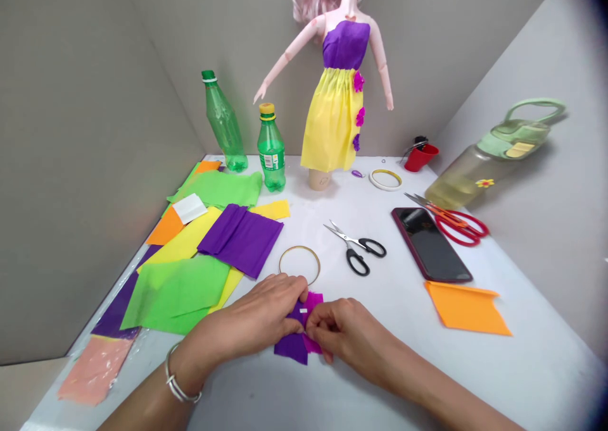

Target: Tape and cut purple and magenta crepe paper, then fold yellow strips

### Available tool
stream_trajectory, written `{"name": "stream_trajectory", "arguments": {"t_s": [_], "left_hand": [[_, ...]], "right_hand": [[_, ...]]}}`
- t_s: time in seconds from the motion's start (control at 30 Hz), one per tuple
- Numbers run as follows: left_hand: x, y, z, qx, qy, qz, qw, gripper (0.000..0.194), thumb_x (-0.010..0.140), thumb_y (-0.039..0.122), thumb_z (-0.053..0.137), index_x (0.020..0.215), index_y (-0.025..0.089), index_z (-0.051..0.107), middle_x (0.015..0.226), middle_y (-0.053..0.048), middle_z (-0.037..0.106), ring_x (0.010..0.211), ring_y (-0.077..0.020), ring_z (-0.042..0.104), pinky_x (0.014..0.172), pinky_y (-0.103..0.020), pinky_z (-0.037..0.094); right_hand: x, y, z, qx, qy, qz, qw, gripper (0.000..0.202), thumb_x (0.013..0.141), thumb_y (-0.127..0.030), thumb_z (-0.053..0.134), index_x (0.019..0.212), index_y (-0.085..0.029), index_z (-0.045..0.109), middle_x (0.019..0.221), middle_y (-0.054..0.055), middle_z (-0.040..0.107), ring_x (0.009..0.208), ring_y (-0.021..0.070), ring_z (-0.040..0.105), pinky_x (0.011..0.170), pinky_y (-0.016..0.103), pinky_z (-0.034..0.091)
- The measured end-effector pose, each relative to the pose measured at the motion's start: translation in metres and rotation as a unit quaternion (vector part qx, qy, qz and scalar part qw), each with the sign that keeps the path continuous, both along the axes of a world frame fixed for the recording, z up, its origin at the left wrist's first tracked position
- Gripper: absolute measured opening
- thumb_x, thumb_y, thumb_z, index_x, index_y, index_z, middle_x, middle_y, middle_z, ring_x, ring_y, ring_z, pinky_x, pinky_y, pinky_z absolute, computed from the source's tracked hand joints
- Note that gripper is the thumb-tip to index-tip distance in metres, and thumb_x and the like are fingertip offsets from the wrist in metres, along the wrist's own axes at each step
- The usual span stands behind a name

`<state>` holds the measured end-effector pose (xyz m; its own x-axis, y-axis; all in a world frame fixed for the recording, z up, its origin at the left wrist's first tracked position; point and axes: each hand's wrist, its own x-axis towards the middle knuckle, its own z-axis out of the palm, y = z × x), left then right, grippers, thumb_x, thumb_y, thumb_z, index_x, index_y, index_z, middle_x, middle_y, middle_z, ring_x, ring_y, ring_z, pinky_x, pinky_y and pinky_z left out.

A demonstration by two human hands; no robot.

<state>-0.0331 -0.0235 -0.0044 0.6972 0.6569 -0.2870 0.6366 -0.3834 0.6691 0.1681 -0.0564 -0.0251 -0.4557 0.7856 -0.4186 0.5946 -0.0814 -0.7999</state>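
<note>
A small piece of purple and magenta cloth (291, 349) lies on the table near the front, with a tiny white patch near its middle. My left hand (259, 307) rests over its left side, fingers curled and thumb pressed against the cloth. From the right, my right hand (349, 333) pinches the magenta edge, with its fingers closed together. The fingertips partly hide the cloth. Just beyond my left hand lies a thin gold bangle (319, 268). Black-handled scissors (354, 244) lie spread on the table beyond my right hand.
Coloured cloth pieces (175, 292) spread over the left side. A doll (335, 114) in a purple and yellow dress stands at the back, beside green bottles (272, 149). A phone (430, 244), red-handled scissors (458, 225), orange cloth (468, 307) and water bottle (479, 165) are right.
</note>
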Motion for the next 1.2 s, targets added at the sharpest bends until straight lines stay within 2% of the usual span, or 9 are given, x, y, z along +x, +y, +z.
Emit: {"name": "stream_trajectory", "arguments": {"t_s": [0.27, 0.6, 0.9, 1.2], "left_hand": [[0.003, -0.002, -0.003, 0.011, 0.007, 0.003, 1.000, 0.023, 0.082, 0.010, 0.059, 0.091, 0.022, 0.042, 0.100, -0.001, 0.052, 0.095, -0.0196, 0.049, 0.083, -0.032, 0.039], [0.010, -0.002, 0.007, 0.029, 0.061, 0.007, 0.998, 0.023, 0.081, 0.009, 0.056, 0.092, 0.022, 0.041, 0.104, -0.005, 0.052, 0.098, -0.0227, 0.048, 0.085, -0.035, 0.041], [0.008, -0.002, 0.005, 0.037, 0.055, 0.004, 0.998, 0.023, 0.082, 0.009, 0.056, 0.094, 0.022, 0.041, 0.104, -0.005, 0.052, 0.099, -0.0225, 0.047, 0.086, -0.035, 0.040], [0.010, -0.002, 0.009, 0.028, 0.065, 0.007, 0.997, 0.023, 0.082, 0.010, 0.058, 0.092, 0.022, 0.040, 0.103, -0.005, 0.052, 0.097, -0.0225, 0.047, 0.085, -0.035, 0.040]], "right_hand": [[-0.001, 0.002, 0.008, 0.006, -0.027, 0.004, 1.000, 0.018, 0.075, -0.015, 0.048, 0.058, -0.019, 0.056, 0.055, -0.003, 0.062, 0.050, 0.0090, 0.046, 0.049, 0.020, 0.030], [0.002, 0.002, 0.008, 0.018, -0.019, 0.012, 1.000, 0.020, 0.076, -0.015, 0.047, 0.059, -0.018, 0.057, 0.054, -0.004, 0.056, 0.050, 0.0083, 0.041, 0.047, 0.020, 0.027], [0.007, 0.005, 0.026, -0.005, -0.031, 0.043, 0.999, 0.021, 0.077, -0.014, 0.048, 0.060, -0.018, 0.058, 0.056, -0.004, 0.057, 0.051, 0.0090, 0.043, 0.049, 0.020, 0.030], [0.016, 0.008, 0.023, 0.048, -0.034, 0.028, 0.998, 0.021, 0.082, -0.015, 0.050, 0.067, -0.019, 0.064, 0.056, -0.005, 0.049, 0.053, 0.0089, 0.037, 0.050, 0.021, 0.025]]}}
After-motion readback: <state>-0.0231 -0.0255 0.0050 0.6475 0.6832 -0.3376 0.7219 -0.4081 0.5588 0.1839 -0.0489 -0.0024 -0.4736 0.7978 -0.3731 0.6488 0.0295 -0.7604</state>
